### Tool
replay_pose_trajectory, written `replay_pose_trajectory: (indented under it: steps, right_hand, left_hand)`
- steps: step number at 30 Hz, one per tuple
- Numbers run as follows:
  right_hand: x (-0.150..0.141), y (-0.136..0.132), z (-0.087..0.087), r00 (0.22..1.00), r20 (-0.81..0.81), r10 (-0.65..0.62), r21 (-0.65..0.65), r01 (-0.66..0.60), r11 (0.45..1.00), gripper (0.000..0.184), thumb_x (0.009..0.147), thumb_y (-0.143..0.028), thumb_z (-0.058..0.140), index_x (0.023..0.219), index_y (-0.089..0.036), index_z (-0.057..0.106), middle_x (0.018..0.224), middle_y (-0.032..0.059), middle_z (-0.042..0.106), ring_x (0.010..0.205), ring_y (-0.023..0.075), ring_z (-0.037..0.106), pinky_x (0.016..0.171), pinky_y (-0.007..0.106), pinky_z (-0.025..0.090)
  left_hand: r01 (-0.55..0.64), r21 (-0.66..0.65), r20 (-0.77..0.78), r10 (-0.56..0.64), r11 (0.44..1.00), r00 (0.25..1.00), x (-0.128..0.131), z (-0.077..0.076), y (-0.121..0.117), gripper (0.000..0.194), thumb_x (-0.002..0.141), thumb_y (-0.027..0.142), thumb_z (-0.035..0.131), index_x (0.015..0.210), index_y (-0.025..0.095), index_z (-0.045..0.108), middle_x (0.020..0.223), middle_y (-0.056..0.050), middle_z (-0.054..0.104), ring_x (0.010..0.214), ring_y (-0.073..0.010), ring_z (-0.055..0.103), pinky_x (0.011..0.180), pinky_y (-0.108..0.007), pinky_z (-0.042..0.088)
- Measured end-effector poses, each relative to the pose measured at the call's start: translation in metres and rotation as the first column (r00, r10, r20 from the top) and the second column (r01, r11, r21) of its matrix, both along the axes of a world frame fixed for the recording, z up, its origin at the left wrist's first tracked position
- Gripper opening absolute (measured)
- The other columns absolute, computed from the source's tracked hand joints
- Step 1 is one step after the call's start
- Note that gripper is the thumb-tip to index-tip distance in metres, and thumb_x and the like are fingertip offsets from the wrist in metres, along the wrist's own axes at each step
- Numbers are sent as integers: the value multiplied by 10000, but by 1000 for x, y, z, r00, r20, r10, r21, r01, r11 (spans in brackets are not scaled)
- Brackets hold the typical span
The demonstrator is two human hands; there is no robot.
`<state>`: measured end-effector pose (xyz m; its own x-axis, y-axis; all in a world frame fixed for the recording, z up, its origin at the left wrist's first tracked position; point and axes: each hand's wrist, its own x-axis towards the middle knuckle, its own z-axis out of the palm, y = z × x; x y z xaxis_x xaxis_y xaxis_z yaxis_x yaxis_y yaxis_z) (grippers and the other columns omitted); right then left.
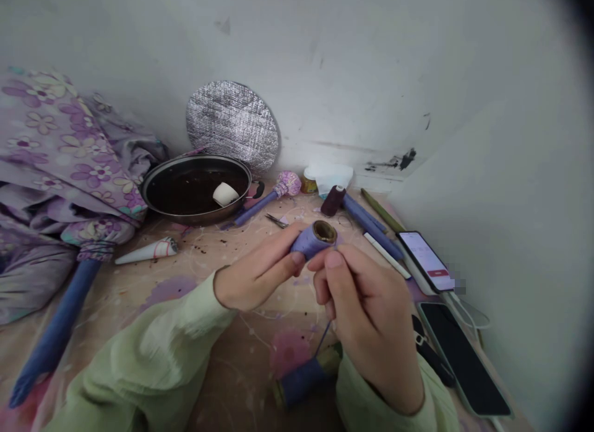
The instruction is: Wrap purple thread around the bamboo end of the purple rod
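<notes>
My left hand (264, 268) is closed around a short hollow tube (307, 241) covered in blue-purple wrapping. The tube's open brown end tilts up toward the right. Beside that end, my right hand (366, 314) pinches thumb against forefinger, close to the wrapping's edge. A thin blue strand (323, 336) runs down from under the right hand to a blue-wound spool (301, 382) on the table. What lies right between the right fingertips is very small; it appears to be the same strand.
A dark pan (195, 215) with a white cup (225, 195) stands at the back left. Behind the tube are small scissors (277, 221) and a dark thread spool (333, 201). Two phones (424, 259) lie at right. Blue-wrapped sticks (60, 327) and floral cloth (69, 135) are around.
</notes>
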<state>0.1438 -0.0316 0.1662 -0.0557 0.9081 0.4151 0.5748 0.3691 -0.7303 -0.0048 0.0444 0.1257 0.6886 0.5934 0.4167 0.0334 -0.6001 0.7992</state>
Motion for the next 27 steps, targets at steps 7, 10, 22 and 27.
replay_pose_trajectory:
  steps: [7,10,22,27]
  right_hand:
    - [0,1,0,1000,-3,9,-12,-9,1000,235,904,-214,368,748,-176,539,562,-26,529,436,78,464,448,221,370]
    - [0,2,-1,1000,2,0,-7,0,1000,242,903,-204,366,728,-173,531,557,-25,522,450,80,468,451,223,360]
    - [-1,1,-7,999,28,18,-17,-18,1000,276,912,-224,354,656,-186,451,520,-43,420,435,77,400,441,241,277]
    - [-2,2,-5,999,10,45,-9,-45,999,260,912,-214,361,680,-182,474,538,-43,452,449,74,430,464,239,310]
  left_hand:
    - [51,-52,27,-50,997,998,1,7,-1,240,919,318,352,1101,180,425,811,-17,519,670,-114,494,680,-280,446]
    - [76,-152,35,-72,985,997,3,8,-3,202,909,311,387,1060,178,401,844,-18,486,684,-105,487,641,-258,442]
    - [-49,-33,99,52,998,994,11,-2,0,201,883,337,446,1023,206,386,944,-42,480,818,-145,459,741,-290,391]
    - [24,-82,39,-21,996,999,10,-1,1,345,891,343,412,1201,202,355,1045,-66,522,935,-181,498,812,-321,414]
